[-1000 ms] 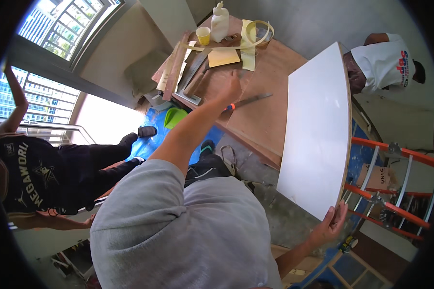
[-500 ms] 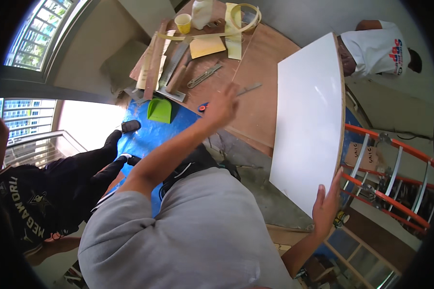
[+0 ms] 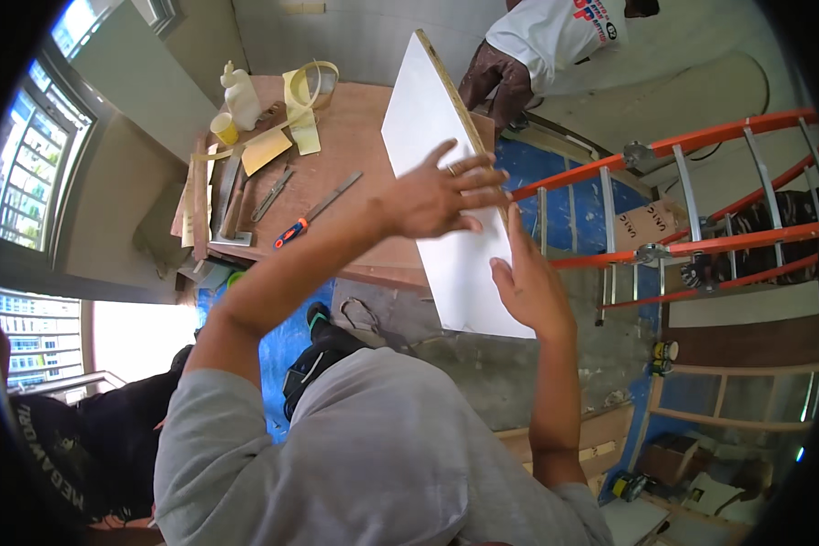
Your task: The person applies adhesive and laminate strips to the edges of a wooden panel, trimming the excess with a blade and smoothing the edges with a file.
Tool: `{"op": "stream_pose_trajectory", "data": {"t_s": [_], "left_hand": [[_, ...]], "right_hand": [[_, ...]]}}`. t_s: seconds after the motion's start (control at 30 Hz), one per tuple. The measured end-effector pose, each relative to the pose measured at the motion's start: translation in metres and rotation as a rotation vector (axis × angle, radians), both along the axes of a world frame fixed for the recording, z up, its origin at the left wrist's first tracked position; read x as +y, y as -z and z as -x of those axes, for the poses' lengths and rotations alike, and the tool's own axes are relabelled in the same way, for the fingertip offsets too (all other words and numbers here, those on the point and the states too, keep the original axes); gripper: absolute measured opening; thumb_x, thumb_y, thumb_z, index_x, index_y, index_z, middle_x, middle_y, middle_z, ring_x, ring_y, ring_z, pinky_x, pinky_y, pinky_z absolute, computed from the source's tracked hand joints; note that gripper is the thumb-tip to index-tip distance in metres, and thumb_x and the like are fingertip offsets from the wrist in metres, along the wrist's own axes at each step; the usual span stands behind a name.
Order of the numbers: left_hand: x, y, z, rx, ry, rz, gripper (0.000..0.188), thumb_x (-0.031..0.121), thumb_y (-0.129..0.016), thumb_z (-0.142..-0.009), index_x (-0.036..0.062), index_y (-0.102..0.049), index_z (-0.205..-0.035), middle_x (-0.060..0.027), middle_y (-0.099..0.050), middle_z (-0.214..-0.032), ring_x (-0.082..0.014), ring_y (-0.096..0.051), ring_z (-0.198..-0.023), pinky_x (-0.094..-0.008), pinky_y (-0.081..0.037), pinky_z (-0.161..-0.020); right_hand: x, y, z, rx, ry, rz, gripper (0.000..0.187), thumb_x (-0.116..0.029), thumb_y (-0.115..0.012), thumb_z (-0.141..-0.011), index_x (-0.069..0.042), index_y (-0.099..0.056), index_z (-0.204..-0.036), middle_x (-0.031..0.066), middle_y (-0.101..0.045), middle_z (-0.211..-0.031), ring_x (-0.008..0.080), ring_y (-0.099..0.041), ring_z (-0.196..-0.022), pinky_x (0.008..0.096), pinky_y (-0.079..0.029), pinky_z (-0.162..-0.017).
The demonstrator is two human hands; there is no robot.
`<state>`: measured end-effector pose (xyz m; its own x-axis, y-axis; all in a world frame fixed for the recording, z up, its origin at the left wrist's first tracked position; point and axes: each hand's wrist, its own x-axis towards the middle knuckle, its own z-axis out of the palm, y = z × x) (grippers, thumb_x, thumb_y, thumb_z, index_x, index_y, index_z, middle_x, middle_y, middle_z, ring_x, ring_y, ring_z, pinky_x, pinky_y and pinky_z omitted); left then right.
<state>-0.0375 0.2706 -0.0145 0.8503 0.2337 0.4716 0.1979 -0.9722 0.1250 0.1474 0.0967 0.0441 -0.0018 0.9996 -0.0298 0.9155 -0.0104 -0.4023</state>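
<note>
"Where's the white panel (image 3: 419, 118)?"
"Under the left hand (image 3: 450, 196), partly over the tabletop (image 3: 355, 136), long axis running away from the body."
"The grip?"
"Left fingers spread wide; right hand (image 3: 532, 287) nearer the close end, at the long edge, its hold unclear."
"Room?"
"Floor (image 3: 500, 378) nearside; orange ladder (image 3: 719, 136) rightward."

Brown wood surface (image 3: 355, 118), far L: wht bottle (image 3: 242, 98), ylw cup (image 3: 224, 129), ylw strip (image 3: 307, 138), tan sheet (image 3: 265, 150). Nr edge, L to R: wood-hdl tool (image 3: 235, 207), slim cutter (image 3: 273, 194), file w/ red/blue hdl (image 3: 291, 233). Wht panel (image 3: 423, 118) overlaps R side; can't tell if it's resting there.
</note>
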Motion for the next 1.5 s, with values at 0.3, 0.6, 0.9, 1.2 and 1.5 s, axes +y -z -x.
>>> {"op": "stream_pose_trajectory", "data": {"t_s": [0.3, 0.6, 0.9, 1.2, 1.5], "left_hand": [[0.116, -0.017, 0.001, 0.018, -1.045, 0.275, 0.061, 0.049, -0.056, -0.106, 0.0103, -0.050, -0.153, -0.0198, -0.051, -0.157, -0.0364, -0.052, -0.140, -0.0541, -0.039, -0.116], [0.053, 0.015, -0.037, -0.219, -0.034, 0.232, 0.047, 0.039, -0.067, -0.096, 0.0281, -0.065, -0.142, -0.0034, -0.055, -0.157, -0.0285, -0.043, -0.149, -0.0525, -0.036, -0.117], [-0.018, 0.001, -0.039, -0.117, -0.589, 0.523, 0.076, 0.043, -0.074, -0.092, 0.0041, -0.050, -0.153, -0.0273, -0.041, -0.159, -0.0430, -0.049, -0.140, -0.0509, -0.048, -0.107], [-0.138, 0.006, -0.022, -0.313, -0.145, 0.348, 0.084, 0.047, -0.072, -0.091, 0.0037, -0.042, -0.156, -0.0337, -0.026, -0.166, -0.0533, -0.023, -0.155, -0.0614, -0.038, -0.115], [-0.136, 0.047, -0.016, -0.592, 0.046, 0.536, 0.094, 0.043, -0.073, -0.096, 0.0045, -0.024, -0.166, -0.0258, -0.029, -0.168, -0.0457, -0.025, -0.157, -0.0497, -0.024, -0.128]], "right_hand": [[0.002, 0.008, -0.022, 0.004, -0.038, -0.051, 0.078, -0.016, -0.059, -0.100, 0.003, -0.017, -0.164, 0.0318, -0.045, -0.156, 0.0493, -0.054, -0.134, 0.0522, -0.049, -0.108], [0.006, 0.020, -0.041, -0.058, -0.284, -0.237, 0.073, 0.004, -0.056, -0.094, 0.003, -0.028, -0.162, 0.0294, -0.033, -0.165, 0.0473, -0.038, -0.149, 0.0441, -0.037, -0.122], [0.016, 0.027, -0.058, 0.073, -0.404, -0.196, 0.049, -0.002, -0.046, -0.099, 0.012, -0.053, -0.145, 0.0249, -0.041, -0.165, 0.0416, -0.046, -0.148, 0.0424, -0.039, -0.119], [-0.016, -0.001, -0.017, 0.251, -0.109, -0.348, 0.043, -0.007, -0.061, -0.103, 0.005, -0.057, -0.144, 0.0207, -0.072, -0.130, 0.0283, -0.071, -0.112, 0.0385, -0.055, -0.095], [0.014, 0.073, -0.061, 0.314, -0.493, -0.090, 0.059, -0.024, -0.058, -0.107, 0.000, -0.043, -0.159, 0.0132, -0.042, -0.166, 0.0274, -0.042, -0.150, 0.0387, -0.036, -0.122]]}}
